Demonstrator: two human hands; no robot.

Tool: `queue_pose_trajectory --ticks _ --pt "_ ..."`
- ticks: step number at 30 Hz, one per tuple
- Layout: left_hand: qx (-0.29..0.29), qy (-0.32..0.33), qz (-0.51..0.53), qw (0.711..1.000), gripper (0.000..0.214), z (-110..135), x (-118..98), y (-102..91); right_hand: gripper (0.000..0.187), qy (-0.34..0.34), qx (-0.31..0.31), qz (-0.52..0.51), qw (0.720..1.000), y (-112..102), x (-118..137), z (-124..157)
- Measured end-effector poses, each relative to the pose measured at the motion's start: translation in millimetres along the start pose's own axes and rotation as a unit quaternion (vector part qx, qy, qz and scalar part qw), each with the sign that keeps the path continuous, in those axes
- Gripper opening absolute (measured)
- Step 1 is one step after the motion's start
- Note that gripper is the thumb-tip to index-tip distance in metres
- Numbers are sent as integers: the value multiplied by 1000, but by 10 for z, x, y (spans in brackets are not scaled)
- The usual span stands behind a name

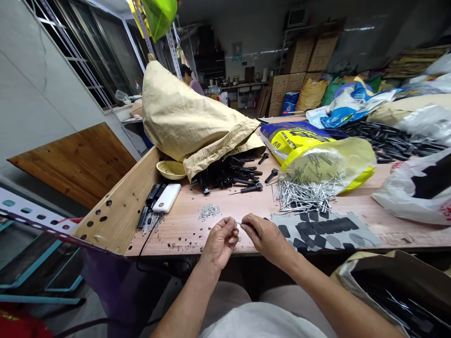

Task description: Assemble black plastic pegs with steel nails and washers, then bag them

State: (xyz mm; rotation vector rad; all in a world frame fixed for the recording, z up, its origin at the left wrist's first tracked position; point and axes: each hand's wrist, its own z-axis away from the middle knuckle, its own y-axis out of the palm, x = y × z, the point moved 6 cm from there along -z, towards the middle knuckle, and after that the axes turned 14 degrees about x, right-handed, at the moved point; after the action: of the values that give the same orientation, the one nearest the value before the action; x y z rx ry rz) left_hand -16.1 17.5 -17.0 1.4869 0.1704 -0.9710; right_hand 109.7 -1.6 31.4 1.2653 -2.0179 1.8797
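Above the table's front edge, my left hand [221,241] and my right hand [268,238] meet fingertip to fingertip. A thin metal pin [239,223] shows in the small gap between them. My right thumb and forefinger pinch one end of it; my left fingers are closed around the other end, and what else they hold is hidden. Just beyond my left hand lies a small pile of tiny metal nuts [209,212]. Past my right hand, many long metal pins [305,192] spill from a yellow bag [355,157]. Black pads [326,226] lie on a grey sheet [366,230] to the right.
Black plastic parts [229,173] spill from a large beige sack [190,117]. A white power bank [167,198] with a cable lies left, beside a wooden side board [120,202]. A white plastic bag [398,197] and an open box [394,263] stand right.
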Motion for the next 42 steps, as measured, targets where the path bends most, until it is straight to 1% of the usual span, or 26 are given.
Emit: queue_pose_trajectory --ticks 3,11,19,23,29,37,42 --pt "0 1 -18 1000 34 41 15 53 14 9 -6 32 999 -21 28 84" --pt "-11 21 -123 992 30 81 13 177 19 46 -2 98 994 -88 83 246" --pt "-14 53 -207 977 29 53 29 181 20 60 20 117 991 -109 13 291" --pt "-4 50 -207 977 28 31 57 206 19 62 13 98 993 -113 -12 301" --pt "7 25 -181 983 31 24 83 216 18 56 8 96 994 -134 -2 298" --pt "15 21 -137 990 31 27 94 202 25 72 13 163 984 -191 98 299" --pt "15 37 -161 986 24 34 76 210 27 73 19 173 982 -186 98 315"
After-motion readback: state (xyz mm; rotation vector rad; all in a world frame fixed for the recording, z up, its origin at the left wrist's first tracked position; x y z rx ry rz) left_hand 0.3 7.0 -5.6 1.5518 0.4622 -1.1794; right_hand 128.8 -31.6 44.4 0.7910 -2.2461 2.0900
